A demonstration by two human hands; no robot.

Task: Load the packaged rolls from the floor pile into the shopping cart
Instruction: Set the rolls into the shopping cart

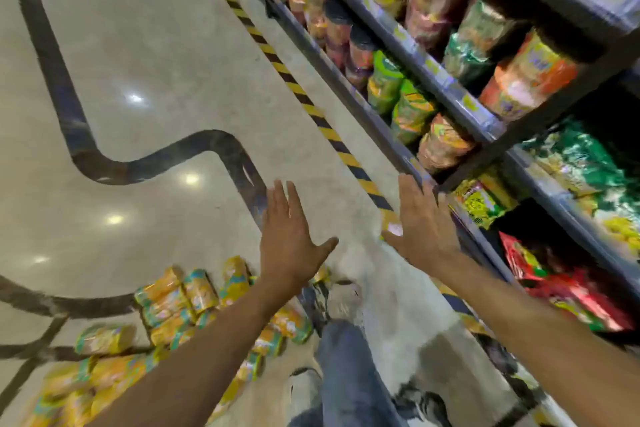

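A pile of packaged rolls (166, 305) in yellow-orange wrap with teal ends lies on the shiny floor at the lower left, partly hidden behind my left forearm. My left hand (289, 236) is stretched out above the floor beyond the pile, fingers straight, holding nothing. My right hand (424, 222) is stretched out too, fingers straight, near the lowest shelf edge, and holds nothing. No shopping cart is in view.
Grey store shelves (433, 80) full of colourful snack packs run along the right. A yellow-black hazard stripe (294, 83) marks the floor before them. A dark curved line (207, 142) crosses the pale floor. My jeans leg (349, 374) and shoe are at the bottom centre.
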